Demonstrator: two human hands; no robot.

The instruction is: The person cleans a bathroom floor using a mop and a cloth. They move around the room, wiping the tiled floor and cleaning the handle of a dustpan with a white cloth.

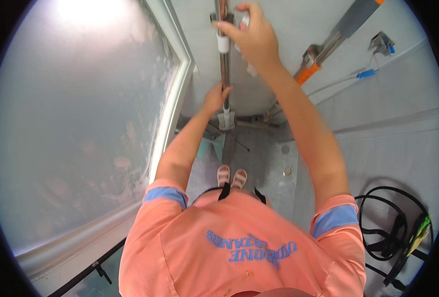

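A vertical metal pole (225,68) with a white plastic collar (223,44) stands against the wall before me. Low on it, my left hand (215,97) is wrapped around the metal, above a white plastic bracket (226,120) at the bottom end. Higher up, my right hand (256,35) is raised beside the pole, its fingers curved and apart, the fingertips close to a dark clamp on the pole. Behind the right hand is something whitish, partly hidden and blurred; whether the hand touches it I cannot tell.
A frosted glass window (82,122) with a white frame fills the left. To the right are a grey and orange pole (308,74), a metal wall fixture (381,43), a blue-handled tool (366,74) and a coiled black hose (386,193). A round floor drain (287,171) lies beyond my feet.
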